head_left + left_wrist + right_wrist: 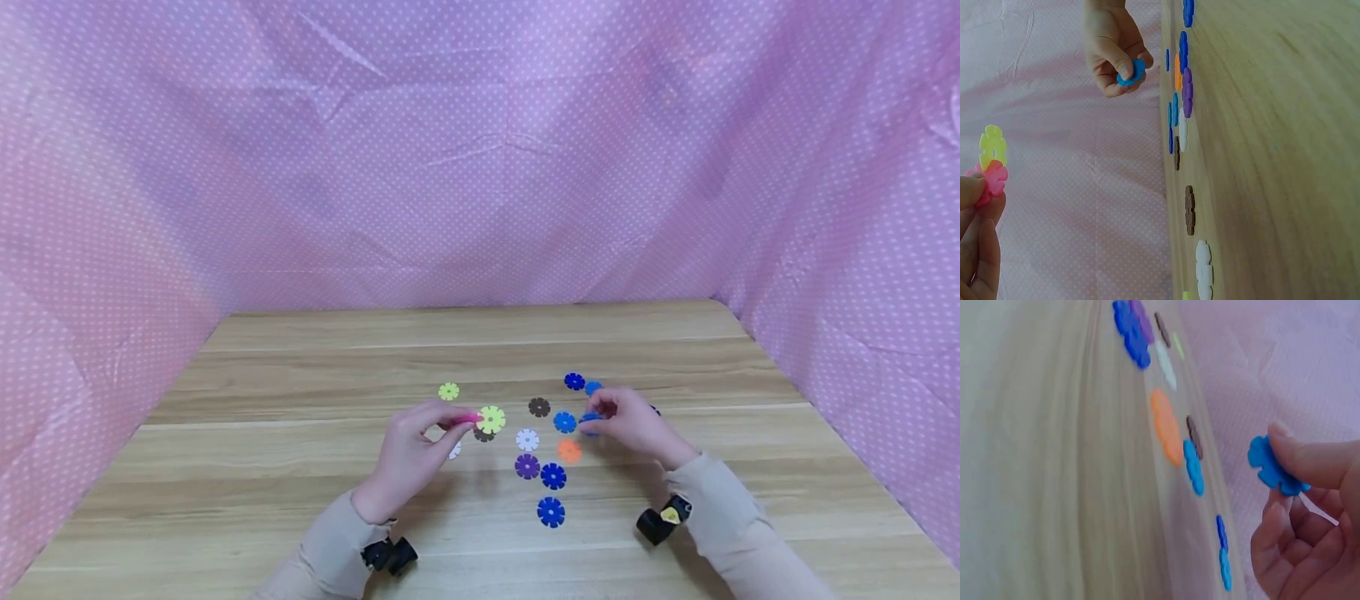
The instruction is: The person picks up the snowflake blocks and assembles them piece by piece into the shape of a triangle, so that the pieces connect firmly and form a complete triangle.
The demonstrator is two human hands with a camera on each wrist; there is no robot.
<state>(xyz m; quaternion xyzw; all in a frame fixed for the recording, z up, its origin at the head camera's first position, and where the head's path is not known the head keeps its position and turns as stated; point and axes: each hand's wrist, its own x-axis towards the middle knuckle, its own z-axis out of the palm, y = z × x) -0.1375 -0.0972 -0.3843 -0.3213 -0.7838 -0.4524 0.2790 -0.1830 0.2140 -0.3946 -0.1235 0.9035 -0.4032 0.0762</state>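
Between thumb and fingers my left hand (414, 446) pinches a pink notched disc (992, 183). Joined to it is a yellow notched disc (492, 419), standing out past the fingertips above the table. On the right, my right hand (630, 423) pinches a light blue notched disc (1270, 467), held up off the table. Between the hands lie a brown disc (539, 407), a white disc (527, 440), another light blue disc (565, 422) and an orange disc (569, 451). A second brown disc (1190, 210) is partly hidden below the yellow one in the head view.
Nearer the front lie a purple disc (527, 466) and two dark blue discs (551, 512). A yellow-green disc (448, 391) lies farther back on the left. Behind the wooden table (300, 375) hangs a pink dotted cloth (480, 167). Each wrist wears a small black camera.
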